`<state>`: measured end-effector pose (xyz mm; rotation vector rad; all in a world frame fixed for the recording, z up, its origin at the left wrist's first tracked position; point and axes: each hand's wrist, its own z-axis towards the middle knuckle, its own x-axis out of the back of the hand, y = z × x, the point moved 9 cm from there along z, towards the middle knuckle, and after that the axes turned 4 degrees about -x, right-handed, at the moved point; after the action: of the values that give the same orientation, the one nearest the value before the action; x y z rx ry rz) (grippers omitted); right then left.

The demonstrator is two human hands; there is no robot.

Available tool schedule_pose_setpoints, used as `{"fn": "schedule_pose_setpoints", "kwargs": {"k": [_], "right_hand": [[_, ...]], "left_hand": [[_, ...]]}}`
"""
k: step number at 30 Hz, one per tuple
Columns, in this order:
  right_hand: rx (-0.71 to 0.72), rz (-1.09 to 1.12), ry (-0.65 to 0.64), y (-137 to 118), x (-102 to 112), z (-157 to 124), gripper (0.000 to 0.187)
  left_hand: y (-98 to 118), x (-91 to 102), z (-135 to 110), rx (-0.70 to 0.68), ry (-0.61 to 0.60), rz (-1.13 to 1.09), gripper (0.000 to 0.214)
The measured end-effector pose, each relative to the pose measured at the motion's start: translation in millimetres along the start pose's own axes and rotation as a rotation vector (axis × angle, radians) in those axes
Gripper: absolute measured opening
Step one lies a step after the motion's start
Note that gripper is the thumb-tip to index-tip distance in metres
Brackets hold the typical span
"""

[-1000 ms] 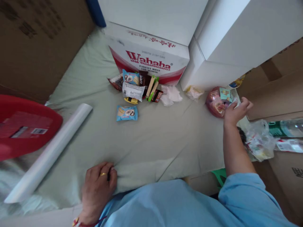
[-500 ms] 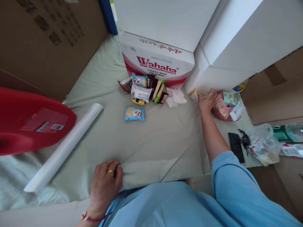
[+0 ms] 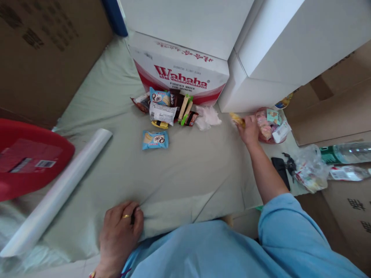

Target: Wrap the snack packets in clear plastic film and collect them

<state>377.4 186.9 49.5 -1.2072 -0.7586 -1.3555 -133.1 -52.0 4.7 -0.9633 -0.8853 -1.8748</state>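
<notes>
My right hand point(image 3: 249, 130) is closed on a yellow snack packet point(image 3: 237, 118), which sticks out past the fingers beside the white box. Just right of that hand is a reddish round tray point(image 3: 268, 141) with wrapped snacks and a white packet. My left hand point(image 3: 121, 224) lies at the near table edge, fingers curled and a gold ring showing; a dark gap by the thumb hides whatever it may hold. A single blue snack packet point(image 3: 155, 139) lies mid-table. Behind it, several packets, including a silver-white one point(image 3: 162, 113), are heaped against the Wahaha carton point(image 3: 182, 73).
Crumpled white tissue point(image 3: 209, 117) lies right of the heap. A long plastic film roll point(image 3: 62, 189) and a red plastic object point(image 3: 34, 158) occupy the left. On the right are a phone point(image 3: 279, 170), a plastic bag point(image 3: 311, 170) and bottles point(image 3: 349, 153). Cardboard boxes point(image 3: 43, 58) flank the table.
My right hand has drawn back slightly left and away from the tray, and the yellow packet now shows clearly in its fingers. The view has shifted; my left hand stays at the table edge.
</notes>
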Motion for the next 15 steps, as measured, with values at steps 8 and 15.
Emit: {"fn": "schedule_pose_setpoints", "kwargs": {"k": [8,15], "right_hand": [[-0.275,-0.283,0.379,90,131,18,0.032],[-0.298,-0.493,-0.104,74,66,78,0.042]], "left_hand": [[-1,-3.9,1,-0.003,-0.031,0.011,0.019],[-5,-6.3,-1,0.033,-0.046,0.018,0.021]]}}
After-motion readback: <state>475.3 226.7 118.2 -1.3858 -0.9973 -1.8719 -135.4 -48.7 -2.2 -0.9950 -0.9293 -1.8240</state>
